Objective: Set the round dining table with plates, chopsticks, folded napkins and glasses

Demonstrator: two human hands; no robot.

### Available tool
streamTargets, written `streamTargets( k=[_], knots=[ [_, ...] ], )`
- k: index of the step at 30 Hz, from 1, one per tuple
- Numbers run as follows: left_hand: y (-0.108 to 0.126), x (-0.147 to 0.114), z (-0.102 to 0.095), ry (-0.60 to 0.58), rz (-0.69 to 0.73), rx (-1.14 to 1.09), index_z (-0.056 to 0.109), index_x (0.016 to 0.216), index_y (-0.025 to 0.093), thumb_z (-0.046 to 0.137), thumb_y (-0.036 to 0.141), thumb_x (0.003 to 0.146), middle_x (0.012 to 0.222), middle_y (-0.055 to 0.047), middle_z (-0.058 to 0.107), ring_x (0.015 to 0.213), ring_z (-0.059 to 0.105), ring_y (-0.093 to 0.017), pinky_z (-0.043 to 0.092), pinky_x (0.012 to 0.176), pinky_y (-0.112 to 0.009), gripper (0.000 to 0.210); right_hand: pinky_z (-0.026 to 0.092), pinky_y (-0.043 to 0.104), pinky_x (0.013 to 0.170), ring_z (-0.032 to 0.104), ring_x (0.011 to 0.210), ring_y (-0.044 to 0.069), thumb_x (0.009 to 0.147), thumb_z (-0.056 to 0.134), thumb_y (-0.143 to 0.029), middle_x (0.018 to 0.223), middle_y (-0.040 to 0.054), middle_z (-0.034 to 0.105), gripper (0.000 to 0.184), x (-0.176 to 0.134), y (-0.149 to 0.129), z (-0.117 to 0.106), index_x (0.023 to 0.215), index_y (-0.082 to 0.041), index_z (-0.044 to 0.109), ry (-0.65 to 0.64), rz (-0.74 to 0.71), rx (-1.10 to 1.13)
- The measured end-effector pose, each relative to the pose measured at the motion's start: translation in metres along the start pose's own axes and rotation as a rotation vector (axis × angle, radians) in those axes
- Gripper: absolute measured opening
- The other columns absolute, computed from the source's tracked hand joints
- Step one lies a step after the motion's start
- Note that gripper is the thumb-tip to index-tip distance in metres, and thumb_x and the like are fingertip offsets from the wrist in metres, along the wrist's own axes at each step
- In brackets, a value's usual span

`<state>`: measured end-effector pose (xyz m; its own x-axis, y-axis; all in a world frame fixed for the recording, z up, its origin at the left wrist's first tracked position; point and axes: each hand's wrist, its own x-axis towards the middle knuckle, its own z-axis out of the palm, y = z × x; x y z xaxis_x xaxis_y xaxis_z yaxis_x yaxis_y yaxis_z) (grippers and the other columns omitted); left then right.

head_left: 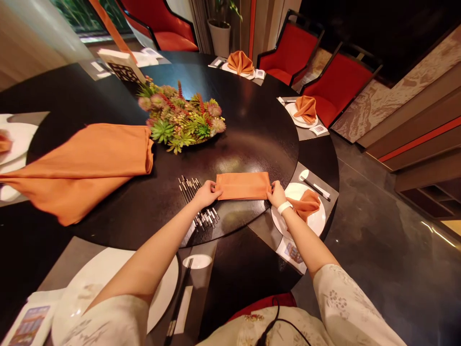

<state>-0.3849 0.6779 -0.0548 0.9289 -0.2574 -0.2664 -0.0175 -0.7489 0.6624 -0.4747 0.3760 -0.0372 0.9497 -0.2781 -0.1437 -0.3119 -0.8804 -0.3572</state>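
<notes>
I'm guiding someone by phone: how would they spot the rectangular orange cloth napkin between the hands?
On the large round black table, look nearer than the leafy green centrepiece. There, the left hand and right hand hold the rectangular orange cloth napkin by its ends. It is flat and compact, unlike the broad orange cloth or sculpted orange plate napkins.

Our left grip (208, 193) partly hides the chopsticks (207, 219), our left forearm (153, 252) the near plate (164, 290); the left edge crops the large orange cloth (97, 158); we cannot read the lower-left packet's (34, 319) print.
</notes>
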Motion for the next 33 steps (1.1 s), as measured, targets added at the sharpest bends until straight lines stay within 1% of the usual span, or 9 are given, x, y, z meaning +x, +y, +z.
streamTargets(
  k=[3,7,11,17,20,23,26,29,33],
  knots=[
    [0.018,-0.006,0.000,0.166,0.221,0.296,0.056,0.109,0.015,0.064,0.029,0.079,0.107,-0.015,0.060,0.102,0.060,-0.029,0.049,0.092,-0.042,0.034,0.042,0.037,0.089,0.055,0.102,0.026,0.095,0.045,-0.016,0.110,0.0165,0.060,0.014,-0.001,-0.012,-0.001,0.105,-0.015,0.055,-0.025,-0.283,-0.299],
    [0.030,-0.017,0.002,-0.005,0.539,0.588,0.063,0.097,0.016,0.046,0.011,0.089,0.101,-0.015,0.063,0.100,0.060,-0.028,0.048,0.093,-0.041,0.020,0.041,0.038,0.092,0.053,0.102,0.026,0.098,0.035,-0.013,0.105,0.0164,0.061,0.025,-0.005,-0.016,-0.006,0.102,-0.013,0.060,-0.229,-0.601,-0.490],
    [0.024,-0.023,0.005,-0.104,0.582,0.659,0.066,0.103,0.015,0.044,0.008,0.089,0.108,-0.016,0.066,0.103,0.062,-0.026,0.048,0.094,-0.038,0.027,0.044,0.036,0.089,0.056,0.101,0.027,0.088,0.051,-0.012,0.110,0.0168,0.060,0.022,-0.006,-0.018,-0.010,0.109,-0.011,0.059,-0.277,-0.634,-0.529],
    [0.027,-0.032,0.022,-0.015,0.535,0.653,0.064,0.112,0.013,0.053,0.030,0.088,0.109,-0.018,0.062,0.106,0.058,-0.032,0.046,0.096,-0.044,0.032,0.046,0.039,0.085,0.061,0.102,0.027,0.100,0.029,-0.014,0.110,0.0196,0.062,0.032,0.006,-0.045,-0.012,0.118,-0.012,0.055,-0.310,-0.529,-0.616],
    [0.032,-0.029,0.023,0.031,0.447,0.634,0.060,0.120,0.013,0.050,0.018,0.084,0.109,-0.019,0.062,0.106,0.057,-0.033,0.046,0.095,-0.045,0.038,0.045,0.038,0.085,0.063,0.099,0.027,0.099,0.033,-0.013,0.106,0.0195,0.066,0.027,0.019,-0.053,-0.019,0.111,-0.013,0.057,-0.275,-0.451,-0.523],
    [0.034,-0.015,-0.001,0.038,0.378,0.442,0.055,0.125,0.015,0.052,0.016,0.078,0.107,-0.015,0.064,0.102,0.060,-0.030,0.047,0.092,-0.040,0.047,0.046,0.036,0.081,0.065,0.089,0.027,0.093,0.046,-0.016,0.099,0.0153,0.069,0.023,0.022,-0.050,-0.029,0.114,-0.015,0.054,-0.285,-0.371,-0.328],
    [0.037,0.004,-0.041,0.072,0.302,0.101,0.052,0.125,0.019,0.057,0.026,0.073,0.096,-0.006,0.065,0.085,0.062,-0.023,0.050,0.080,-0.033,0.052,0.048,0.034,0.077,0.065,0.083,0.025,0.083,0.045,-0.010,0.095,0.0079,0.070,0.049,0.004,-0.043,-0.033,0.132,-0.017,0.043,-0.358,-0.369,-0.009],
    [0.043,0.023,-0.065,0.031,0.308,-0.159,0.049,0.124,0.020,0.056,0.031,0.069,0.090,-0.001,0.064,0.074,0.060,-0.018,0.049,0.071,-0.028,0.057,0.049,0.035,0.089,0.065,0.100,0.022,0.075,0.041,-0.005,0.115,0.0080,0.066,0.068,-0.029,-0.036,-0.025,0.141,-0.018,0.034,-0.371,-0.491,0.354],
    [0.051,0.040,-0.040,-0.075,0.253,-0.142,0.055,0.116,0.018,0.058,0.031,0.068,0.090,-0.001,0.065,0.075,0.060,-0.018,0.050,0.074,-0.030,0.051,0.041,0.040,0.106,0.054,0.124,0.024,0.071,0.041,-0.005,0.136,0.0112,0.057,0.067,-0.066,-0.025,0.003,0.137,-0.018,0.043,-0.354,-0.567,0.531]
  ],
)
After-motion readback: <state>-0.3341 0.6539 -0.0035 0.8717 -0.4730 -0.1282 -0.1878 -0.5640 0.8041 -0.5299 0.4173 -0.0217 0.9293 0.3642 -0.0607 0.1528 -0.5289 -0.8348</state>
